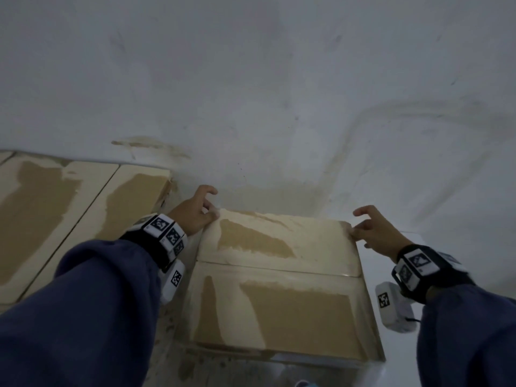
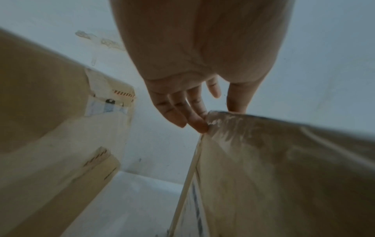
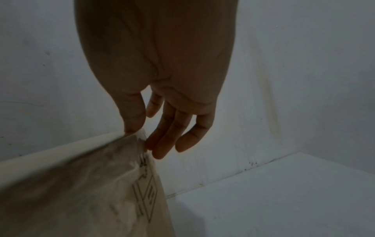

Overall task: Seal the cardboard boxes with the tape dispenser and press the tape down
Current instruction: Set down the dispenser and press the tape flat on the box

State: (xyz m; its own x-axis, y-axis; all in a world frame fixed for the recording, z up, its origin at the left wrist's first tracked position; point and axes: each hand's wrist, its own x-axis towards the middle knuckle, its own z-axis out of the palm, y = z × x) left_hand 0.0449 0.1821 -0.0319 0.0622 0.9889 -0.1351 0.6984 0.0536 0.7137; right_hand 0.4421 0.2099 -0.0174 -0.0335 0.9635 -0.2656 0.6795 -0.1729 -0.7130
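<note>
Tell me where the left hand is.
In the head view the left hand sits left of centre, fingertips on the far left corner of the middle box, beside the bigger box.

second box (image 1: pixel 50 219) cut off by left edge. its label (image 2: pixel 109 99) blurred, unreadable. printed mark (image 3: pixel 145 197) on near box (image 1: pixel 279 303) side illegible; that box's front edge blurred.

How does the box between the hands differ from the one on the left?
The centre box has the left hand and right hand touching its far corners; the left box is untouched. The left box runs past the picture's edge; the centre box shows whole. Both are brown cardboard with pale tape on top.
</note>
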